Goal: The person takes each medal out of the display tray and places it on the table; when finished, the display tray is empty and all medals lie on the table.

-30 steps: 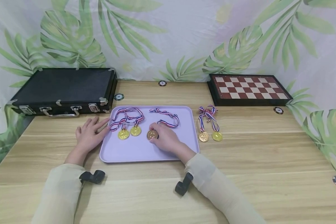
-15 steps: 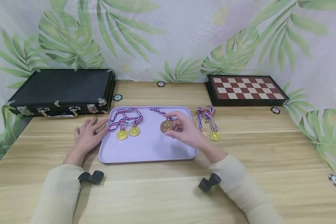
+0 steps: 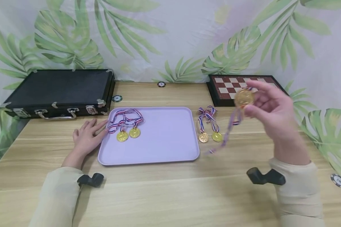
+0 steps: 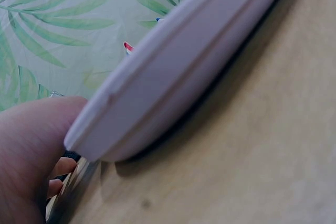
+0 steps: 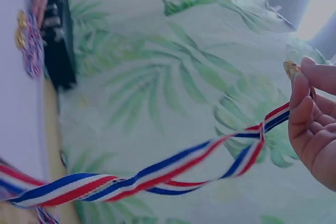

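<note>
- gold-coloured medal (image 3: 244,97): held up in the right half of the head view, in front of the chessboard case (image 3: 225,85) at upper right.
- striped ribbon (image 3: 229,128): trails from the medal toward lower left, blurred; whether its tip touches the table (image 3: 170,195) cannot be told.
- right hand (image 3: 278,113): thumb and forefinger closed on the medal's edge in a pinch, the other fingers curled.
- step in hand, as judged: carrying the medal through the air, clear of the tray. the next move would seem to call for lowering it with a steady pinch, minding that the loose ribbon does not snag the pair of medals (image 3: 217,136) lying just right of the tray.
- lilac tray (image 3: 159,142): centre of the frame; two ribboned medals (image 3: 122,136) lie at its upper left.
- left hand (image 3: 88,135): holding nothing, fingers spread on the table, thumb at the tray's left rim.
- black case (image 3: 59,90): upper left.
</note>
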A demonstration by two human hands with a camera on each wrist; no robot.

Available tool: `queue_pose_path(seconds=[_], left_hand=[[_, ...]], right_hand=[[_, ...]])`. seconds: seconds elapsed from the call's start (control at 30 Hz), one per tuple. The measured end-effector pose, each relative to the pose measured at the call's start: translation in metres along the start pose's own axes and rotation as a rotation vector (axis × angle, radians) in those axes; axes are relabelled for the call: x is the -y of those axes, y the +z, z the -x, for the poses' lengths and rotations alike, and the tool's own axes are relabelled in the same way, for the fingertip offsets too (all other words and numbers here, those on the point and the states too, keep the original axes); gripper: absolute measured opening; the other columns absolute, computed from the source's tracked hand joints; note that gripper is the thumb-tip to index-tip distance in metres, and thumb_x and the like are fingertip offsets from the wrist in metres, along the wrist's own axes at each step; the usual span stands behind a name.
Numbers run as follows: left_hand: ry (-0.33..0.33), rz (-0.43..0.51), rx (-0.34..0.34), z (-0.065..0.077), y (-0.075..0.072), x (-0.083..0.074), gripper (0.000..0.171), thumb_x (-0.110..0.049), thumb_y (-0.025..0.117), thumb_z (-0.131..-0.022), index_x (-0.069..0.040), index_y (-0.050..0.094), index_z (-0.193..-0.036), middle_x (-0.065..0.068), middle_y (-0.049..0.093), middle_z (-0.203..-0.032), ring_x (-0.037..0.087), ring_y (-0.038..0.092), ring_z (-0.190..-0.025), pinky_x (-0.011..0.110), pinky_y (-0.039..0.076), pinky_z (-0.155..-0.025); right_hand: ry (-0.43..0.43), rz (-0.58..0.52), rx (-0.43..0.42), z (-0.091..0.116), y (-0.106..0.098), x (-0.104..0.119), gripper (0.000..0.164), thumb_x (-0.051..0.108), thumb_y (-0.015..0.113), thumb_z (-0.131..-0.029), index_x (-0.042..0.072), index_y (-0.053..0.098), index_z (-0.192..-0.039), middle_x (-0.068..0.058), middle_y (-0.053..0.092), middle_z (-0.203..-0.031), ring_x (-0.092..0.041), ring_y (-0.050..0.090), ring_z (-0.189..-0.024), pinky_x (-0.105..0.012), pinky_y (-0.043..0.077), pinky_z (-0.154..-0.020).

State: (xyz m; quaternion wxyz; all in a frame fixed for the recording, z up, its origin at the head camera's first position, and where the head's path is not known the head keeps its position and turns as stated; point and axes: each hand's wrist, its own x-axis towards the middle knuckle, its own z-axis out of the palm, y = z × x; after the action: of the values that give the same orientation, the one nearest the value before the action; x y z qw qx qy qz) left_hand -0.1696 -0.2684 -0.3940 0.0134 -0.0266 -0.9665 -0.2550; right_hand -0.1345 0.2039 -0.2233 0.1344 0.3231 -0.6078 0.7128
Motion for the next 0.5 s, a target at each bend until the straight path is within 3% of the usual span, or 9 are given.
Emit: queue_pose_path(seconds=[0.1, 0.2, 0.37, 0.5], left_hand=[[0.001, 0.003, -0.001, 0.000, -0.002, 0.000, 0.055, -0.045, 0.034, -0.089, -0.012, 0.034, -0.132, 0.028, 0.015, -0.136, 0.045, 0.000, -0.123, 0.063, -0.008, -0.087], [0.001, 0.005, -0.003, -0.001, -0.003, 0.000, 0.055, -0.045, 0.034, -0.088, -0.012, 0.035, -0.132, 0.028, 0.015, -0.136, 0.045, 0.000, -0.123, 0.063, -0.008, -0.087], [0.003, -0.001, 0.000, -0.001, -0.001, 0.000, 0.055, -0.045, 0.034, -0.089, -0.013, 0.035, -0.132, 0.028, 0.015, -0.136, 0.046, 0.001, -0.123, 0.063, -0.008, -0.087], [0.001, -0.004, 0.003, -0.001, 0.000, 0.000, 0.055, -0.046, 0.034, -0.089, -0.012, 0.034, -0.132, 0.028, 0.015, -0.136, 0.046, 0.001, -0.123, 0.063, -0.008, -0.087]], right_hand=[[0.045, 0.052, -0.095, -0.004, -0.020, 0.009, 0.046, -0.021, 0.059, -0.068, -0.011, 0.049, -0.112, -0.017, 0.057, -0.072, -0.018, 0.055, -0.057, -0.019, 0.047, -0.053], [0.177, 0.119, -0.182, -0.014, -0.040, 0.005, 0.047, -0.018, 0.060, -0.069, -0.006, 0.050, -0.114, -0.014, 0.056, -0.072, -0.017, 0.055, -0.057, -0.018, 0.047, -0.054], [0.341, 0.089, -0.206, -0.036, -0.066, -0.027, 0.043, -0.014, 0.061, -0.071, 0.000, 0.054, -0.111, -0.011, 0.055, -0.068, -0.015, 0.056, -0.056, -0.018, 0.047, -0.052], [0.381, 0.109, -0.193, -0.042, -0.073, -0.055, 0.038, -0.013, 0.060, -0.073, 0.003, 0.056, -0.108, -0.006, 0.054, -0.063, -0.013, 0.055, -0.053, -0.017, 0.046, -0.050]])
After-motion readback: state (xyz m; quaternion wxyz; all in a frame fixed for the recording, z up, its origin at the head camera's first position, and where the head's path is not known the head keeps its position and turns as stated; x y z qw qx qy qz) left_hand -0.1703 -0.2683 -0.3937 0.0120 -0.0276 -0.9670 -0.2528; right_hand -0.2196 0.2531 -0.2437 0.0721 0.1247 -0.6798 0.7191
